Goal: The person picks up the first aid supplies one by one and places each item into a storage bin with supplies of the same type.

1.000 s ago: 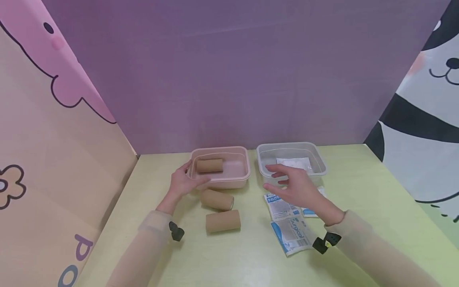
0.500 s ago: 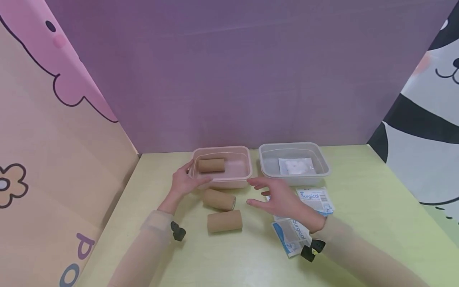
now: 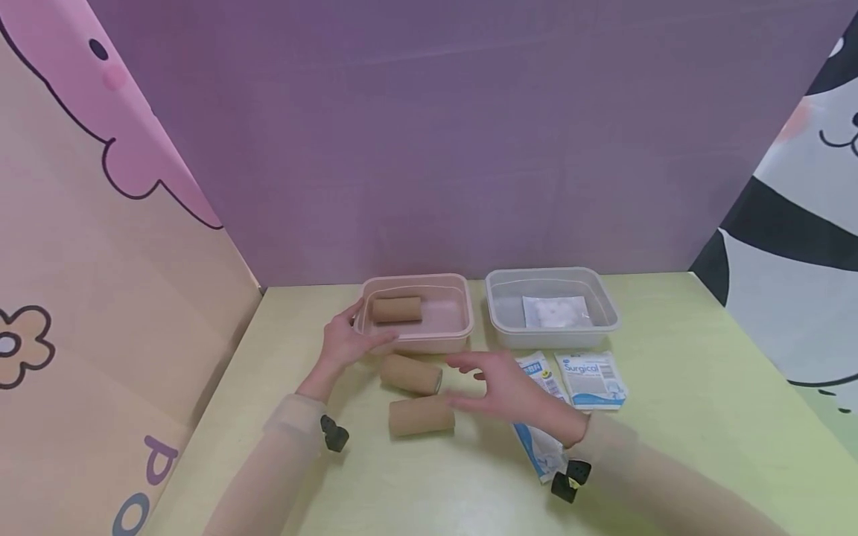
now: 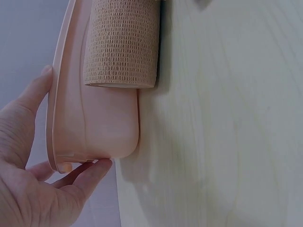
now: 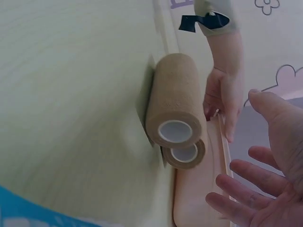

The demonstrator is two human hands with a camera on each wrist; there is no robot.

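My left hand (image 3: 344,342) grips the left front corner of a pink plastic tub (image 3: 439,342). In the left wrist view its thumb and fingers (image 4: 97,175) lie round the tub's corner. One tan elastic bandage roll (image 3: 397,310) lies inside the tub. In front of the tub, a second bandage roll (image 3: 410,374) and a nearer bandage roll (image 3: 421,417) lie on their sides. Just right of these hovers my right hand (image 3: 499,387), fingers spread and holding nothing. The right wrist view shows a gap between that hand (image 5: 265,179) and the nearer roll (image 5: 176,90).
A whitish plastic tub (image 3: 556,339) with a flat white packet (image 3: 556,312) in it stands right of the pink one. Before it lie a blue and white "Surgical" packet (image 3: 593,380) and more packets (image 3: 541,447), partly hidden under my right arm. A purple wall (image 3: 429,149) rises behind the table.
My right hand has moved left and toward me, from over the whitish tub to beside the bandage rolls. My left hand has kept its hold on the pink tub.
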